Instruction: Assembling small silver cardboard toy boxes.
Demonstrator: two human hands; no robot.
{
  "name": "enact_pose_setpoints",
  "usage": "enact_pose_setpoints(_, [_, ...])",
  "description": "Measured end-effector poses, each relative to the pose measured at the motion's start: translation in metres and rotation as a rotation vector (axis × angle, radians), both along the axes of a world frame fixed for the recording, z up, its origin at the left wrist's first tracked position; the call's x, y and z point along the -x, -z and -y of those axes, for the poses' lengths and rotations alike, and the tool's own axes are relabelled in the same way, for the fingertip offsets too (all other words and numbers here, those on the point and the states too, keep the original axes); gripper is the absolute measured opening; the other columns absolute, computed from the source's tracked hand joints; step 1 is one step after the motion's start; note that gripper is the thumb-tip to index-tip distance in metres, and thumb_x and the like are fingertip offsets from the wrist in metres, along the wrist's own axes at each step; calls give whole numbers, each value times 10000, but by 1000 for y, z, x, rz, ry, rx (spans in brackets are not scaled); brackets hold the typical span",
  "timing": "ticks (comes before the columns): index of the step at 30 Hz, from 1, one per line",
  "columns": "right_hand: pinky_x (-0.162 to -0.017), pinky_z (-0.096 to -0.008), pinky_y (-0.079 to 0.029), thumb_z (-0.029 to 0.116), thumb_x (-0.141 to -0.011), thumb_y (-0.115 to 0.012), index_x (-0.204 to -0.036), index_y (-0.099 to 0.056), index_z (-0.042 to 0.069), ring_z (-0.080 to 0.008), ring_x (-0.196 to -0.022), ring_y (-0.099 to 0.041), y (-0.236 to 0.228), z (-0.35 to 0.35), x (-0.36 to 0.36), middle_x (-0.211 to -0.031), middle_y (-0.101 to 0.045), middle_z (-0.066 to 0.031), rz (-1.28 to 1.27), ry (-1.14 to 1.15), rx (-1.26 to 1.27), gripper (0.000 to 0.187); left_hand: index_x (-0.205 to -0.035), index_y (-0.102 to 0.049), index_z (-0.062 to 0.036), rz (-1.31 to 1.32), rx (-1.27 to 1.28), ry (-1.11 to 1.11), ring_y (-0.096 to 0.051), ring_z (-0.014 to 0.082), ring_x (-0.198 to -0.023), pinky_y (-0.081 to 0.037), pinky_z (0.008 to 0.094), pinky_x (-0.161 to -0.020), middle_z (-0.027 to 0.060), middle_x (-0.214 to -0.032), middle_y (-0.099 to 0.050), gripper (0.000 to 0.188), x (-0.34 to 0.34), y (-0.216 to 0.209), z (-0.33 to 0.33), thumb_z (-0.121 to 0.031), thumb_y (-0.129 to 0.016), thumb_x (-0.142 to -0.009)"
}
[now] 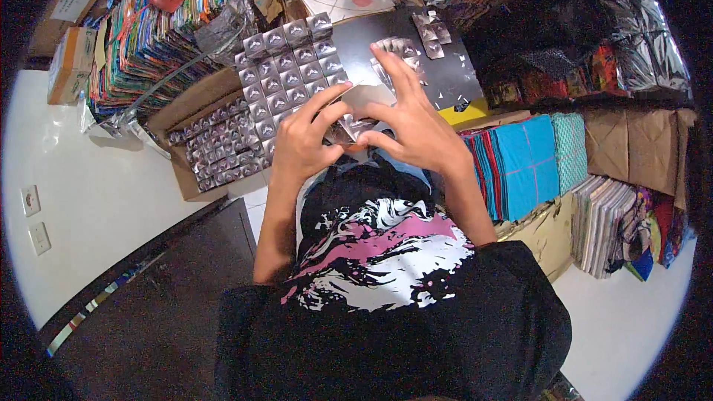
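Note:
Between my two hands is a small printed carton (pixel 343 131), its pale inner side (pixel 371 95) partly showing. My left hand (pixel 308 134) grips its left side with curled fingers and thumb. On the other side my right hand (pixel 416 122) pinches it between thumb and bent fingers, the index finger stretched forward. Fingers hide much of the carton. Just beyond my left hand stand rows of small matching grey-brown boxes (pixel 295 56). Ahead of my right hand, a fanned set of flat printed card pieces (pixel 405 52) lies on the dark tabletop (pixel 364 37).
More small boxes fill an open cardboard box (pixel 178 171) at the left. A few card pieces (pixel 432 33) and white scraps lie at the table's far right. Bundled packets (pixel 137 52) stand far left. Folded blue cloth (pixel 523 163) is stacked at the right, beside a brown-wrapped parcel (pixel 631 148).

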State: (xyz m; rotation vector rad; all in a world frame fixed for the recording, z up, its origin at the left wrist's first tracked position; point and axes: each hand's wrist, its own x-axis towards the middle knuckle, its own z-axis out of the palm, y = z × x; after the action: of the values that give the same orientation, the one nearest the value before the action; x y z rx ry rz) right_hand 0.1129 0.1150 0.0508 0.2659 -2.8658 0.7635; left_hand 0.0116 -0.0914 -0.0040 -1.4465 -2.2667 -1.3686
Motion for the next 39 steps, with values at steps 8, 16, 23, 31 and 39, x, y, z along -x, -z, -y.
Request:
enact_pose_setpoints(8, [-1148, -541, -417, 368, -882, -795, -1076, -700, 98, -474, -1417, -455, -3, -8, -1, -1641, -333, -204, -87, 73, 170, 346, -1161, -636, -144, 5, 74, -32, -746, 321, -1001, -629, 416, -774, 54, -1364, -664, 570, -6, -8, 0, -106, -849, -634])
enact_pose_setpoints(16, [-997, -477, -536, 245, -843, -814, -939, -744, 71, -390, -1205, -656, -2, 11, -8, -1456, -572, -172, -114, 257, 277, 212, -1192, -646, -172, -85, 38, -31, -748, 294, -966, -630, 409, -774, 46, -1353, -650, 607, -4, 4, 0, -84, -811, -615])
enact_pose_setpoints(23, [-947, -455, -547, 170, -853, -787, -936, -767, 28, -368, -1101, -696, -3, 13, -11, -1340, -639, -188, -19, 380, 344, 165, -1199, -655, -180, -165, 62, 36, -702, 339, -1168, -621, 426, -890, 82, -1335, -653, 628, -11, -6, -6, -64, -831, -607])
enact_pose_setpoints(31, [-1051, -451, -486, 93, -968, -652, -1037, -744, -9, -380, -1261, -607, 2, 1, -17, -1412, -566, -212, 127, 231, 476, 154, -1224, -653, -185, -175, 37, 52, -705, 334, -1178, -626, 424, -887, 88, -1331, -658, 629, -12, 0, -11, -44, -811, -632])
enact_pose_setpoints(39, [-1099, -445, -465, 56, -913, -706, -1056, -743, 34, -415, -1330, -553, 14, 4, -12, -1461, -514, -219, 46, 215, 383, 149, -1230, -647, -171, -24, 56, 49, -718, 323, -1147, -627, 415, -873, 90, -1332, -662, 643, -12, 6, -13, -52, -818, -621])
